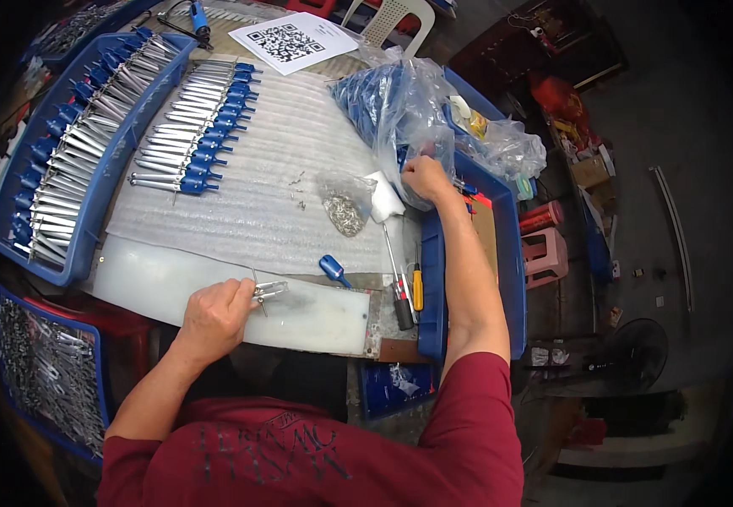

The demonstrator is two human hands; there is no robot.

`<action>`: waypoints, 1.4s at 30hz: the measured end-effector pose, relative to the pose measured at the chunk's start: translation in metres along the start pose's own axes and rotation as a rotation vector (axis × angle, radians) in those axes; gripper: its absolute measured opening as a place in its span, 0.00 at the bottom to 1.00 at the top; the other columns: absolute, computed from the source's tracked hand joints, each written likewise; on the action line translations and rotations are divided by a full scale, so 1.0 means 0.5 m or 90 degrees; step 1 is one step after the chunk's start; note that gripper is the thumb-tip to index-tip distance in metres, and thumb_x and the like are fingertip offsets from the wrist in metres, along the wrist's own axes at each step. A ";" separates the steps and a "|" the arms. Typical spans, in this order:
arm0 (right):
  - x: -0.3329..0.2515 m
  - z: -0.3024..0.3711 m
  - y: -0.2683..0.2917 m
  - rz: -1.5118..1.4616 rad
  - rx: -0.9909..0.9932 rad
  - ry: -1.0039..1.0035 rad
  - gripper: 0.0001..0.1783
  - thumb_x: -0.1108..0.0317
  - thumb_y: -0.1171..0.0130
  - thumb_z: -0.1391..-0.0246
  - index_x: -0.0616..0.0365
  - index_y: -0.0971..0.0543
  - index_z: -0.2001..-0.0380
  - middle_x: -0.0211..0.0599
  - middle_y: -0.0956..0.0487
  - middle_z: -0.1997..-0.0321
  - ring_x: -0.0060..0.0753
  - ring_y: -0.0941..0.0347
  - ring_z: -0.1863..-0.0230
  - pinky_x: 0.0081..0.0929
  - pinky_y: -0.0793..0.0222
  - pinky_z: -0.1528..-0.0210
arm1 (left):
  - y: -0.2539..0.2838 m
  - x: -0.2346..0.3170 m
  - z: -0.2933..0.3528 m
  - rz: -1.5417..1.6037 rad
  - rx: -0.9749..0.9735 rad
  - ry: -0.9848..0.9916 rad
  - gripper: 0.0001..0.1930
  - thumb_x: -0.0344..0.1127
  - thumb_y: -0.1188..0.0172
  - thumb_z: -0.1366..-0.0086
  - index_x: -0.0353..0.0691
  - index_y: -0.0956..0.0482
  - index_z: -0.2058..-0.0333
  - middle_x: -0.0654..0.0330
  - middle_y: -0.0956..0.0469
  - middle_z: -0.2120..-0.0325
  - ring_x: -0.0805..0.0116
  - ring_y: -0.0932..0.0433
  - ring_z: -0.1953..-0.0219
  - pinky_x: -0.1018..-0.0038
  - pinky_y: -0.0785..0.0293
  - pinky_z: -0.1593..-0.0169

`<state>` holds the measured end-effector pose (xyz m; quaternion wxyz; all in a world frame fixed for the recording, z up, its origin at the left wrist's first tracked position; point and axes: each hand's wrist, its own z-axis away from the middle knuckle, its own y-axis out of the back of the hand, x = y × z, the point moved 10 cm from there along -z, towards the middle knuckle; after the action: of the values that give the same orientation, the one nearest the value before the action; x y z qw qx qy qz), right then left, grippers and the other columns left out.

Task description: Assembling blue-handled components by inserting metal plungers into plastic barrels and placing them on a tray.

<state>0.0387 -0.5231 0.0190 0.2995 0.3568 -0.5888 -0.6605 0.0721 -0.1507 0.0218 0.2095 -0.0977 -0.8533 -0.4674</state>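
My left hand [218,314] is closed around a slim silver metal piece [272,290] with thin prongs, above a white board [324,317]. Beside it on the board's far edge lies a loose blue plastic part [333,269]. My right hand [428,179] reaches to a clear plastic bag [413,101] full of blue parts; its fingers are curled together against the film, and what they hold is hidden. Left of that hand are a small bag of tiny metal pieces [345,211] and a white crumpled wad [386,198].
Silver-legged pieces with blue heads lie in a row [193,135] and fill a blue tray [75,160]. Screwdrivers, one yellow-handled [418,289], lie beside a blue bin [514,287]. A crate of metal parts [50,372] stands low left. A printed sheet [293,40] lies at the back.
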 end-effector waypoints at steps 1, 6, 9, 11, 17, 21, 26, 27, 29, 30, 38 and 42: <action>-0.001 -0.009 -0.018 0.014 -0.028 0.003 0.11 0.70 0.49 0.64 0.61 0.21 0.74 0.53 0.24 0.71 0.51 0.27 0.66 0.35 0.32 0.61 | 0.002 -0.002 0.001 0.003 0.006 0.006 0.13 0.27 0.42 0.54 0.34 0.33 0.67 0.56 0.36 0.83 0.58 0.33 0.82 0.66 0.38 0.80; -0.004 -0.032 -0.081 0.035 -0.184 0.012 0.13 0.74 0.51 0.65 0.62 0.22 0.73 0.53 0.24 0.69 0.51 0.27 0.64 0.35 0.32 0.61 | 0.004 -0.002 -0.002 0.010 0.012 0.006 0.13 0.27 0.42 0.54 0.34 0.33 0.68 0.56 0.37 0.84 0.58 0.34 0.82 0.67 0.39 0.80; -0.005 -0.037 -0.100 0.054 -0.208 0.045 0.14 0.76 0.53 0.66 0.63 0.23 0.71 0.54 0.24 0.67 0.52 0.27 0.62 0.36 0.33 0.61 | 0.004 -0.004 -0.002 0.013 0.010 0.007 0.13 0.27 0.42 0.54 0.34 0.33 0.68 0.56 0.38 0.84 0.58 0.34 0.82 0.67 0.39 0.81; 0.006 -0.036 -0.102 0.049 -0.204 0.069 0.15 0.76 0.54 0.66 0.63 0.23 0.70 0.54 0.25 0.66 0.52 0.28 0.62 0.36 0.33 0.61 | 0.001 -0.003 -0.003 0.017 0.005 0.005 0.13 0.27 0.42 0.54 0.34 0.33 0.68 0.56 0.38 0.84 0.58 0.34 0.83 0.67 0.39 0.81; 0.015 -0.018 -0.044 0.045 -0.053 0.022 0.13 0.70 0.51 0.58 0.65 0.26 0.68 0.55 0.25 0.70 0.50 0.27 0.67 0.34 0.33 0.65 | 0.008 -0.002 -0.001 0.012 0.010 0.010 0.14 0.27 0.42 0.54 0.34 0.33 0.67 0.56 0.38 0.84 0.59 0.34 0.82 0.67 0.39 0.80; 0.041 0.016 0.033 -0.305 0.160 -0.092 0.11 0.67 0.50 0.53 0.66 0.28 0.70 0.44 0.25 0.75 0.35 0.28 0.75 0.28 0.32 0.69 | 0.010 0.000 0.001 0.024 0.022 0.003 0.13 0.27 0.42 0.54 0.33 0.33 0.67 0.56 0.36 0.83 0.58 0.33 0.82 0.67 0.38 0.79; -0.029 0.097 0.077 -0.602 0.166 -0.102 0.07 0.67 0.49 0.52 0.61 0.28 0.74 0.30 0.27 0.78 0.18 0.35 0.78 0.19 0.37 0.75 | 0.010 -0.006 0.007 0.035 0.028 0.010 0.13 0.27 0.43 0.54 0.33 0.33 0.67 0.56 0.35 0.82 0.58 0.32 0.81 0.67 0.37 0.79; -0.049 0.123 0.080 -0.633 0.149 -0.118 0.07 0.67 0.49 0.52 0.60 0.28 0.73 0.28 0.26 0.77 0.16 0.35 0.78 0.17 0.40 0.76 | 0.013 -0.005 0.006 0.039 0.034 0.007 0.13 0.27 0.42 0.54 0.34 0.33 0.67 0.55 0.35 0.82 0.58 0.32 0.81 0.67 0.37 0.78; -0.084 0.165 0.074 -0.679 0.118 -0.118 0.07 0.67 0.48 0.52 0.57 0.27 0.70 0.24 0.25 0.76 0.12 0.36 0.78 0.13 0.45 0.78 | 0.018 -0.005 0.006 0.042 0.041 0.007 0.13 0.26 0.42 0.54 0.34 0.32 0.67 0.55 0.35 0.82 0.57 0.32 0.81 0.67 0.37 0.78; -0.113 0.187 0.075 -0.678 0.113 -0.115 0.07 0.67 0.48 0.52 0.57 0.27 0.70 0.24 0.25 0.76 0.12 0.36 0.78 0.13 0.45 0.78 | 0.025 -0.004 0.008 0.049 0.053 0.003 0.13 0.26 0.42 0.54 0.34 0.33 0.68 0.55 0.35 0.82 0.57 0.32 0.81 0.67 0.37 0.79; -0.247 0.355 0.010 -0.873 0.037 -0.105 0.08 0.67 0.44 0.52 0.58 0.28 0.70 0.32 0.25 0.74 0.13 0.37 0.81 0.10 0.45 0.80 | 0.058 0.040 0.038 0.099 0.071 -0.011 0.13 0.26 0.42 0.53 0.34 0.32 0.67 0.55 0.35 0.81 0.57 0.32 0.82 0.67 0.38 0.79; -0.301 0.393 -0.043 -0.978 0.025 -0.090 0.08 0.66 0.45 0.50 0.59 0.28 0.70 0.34 0.25 0.74 0.16 0.37 0.81 0.12 0.43 0.80 | 0.061 0.051 0.054 0.104 0.062 -0.011 0.14 0.26 0.42 0.53 0.34 0.32 0.66 0.55 0.35 0.81 0.57 0.32 0.82 0.68 0.38 0.80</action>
<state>-0.0374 -0.2870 0.0255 -0.2879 0.6274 -0.2055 -0.6937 0.0535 -0.1123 0.0436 0.2442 -0.1608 -0.8661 -0.4055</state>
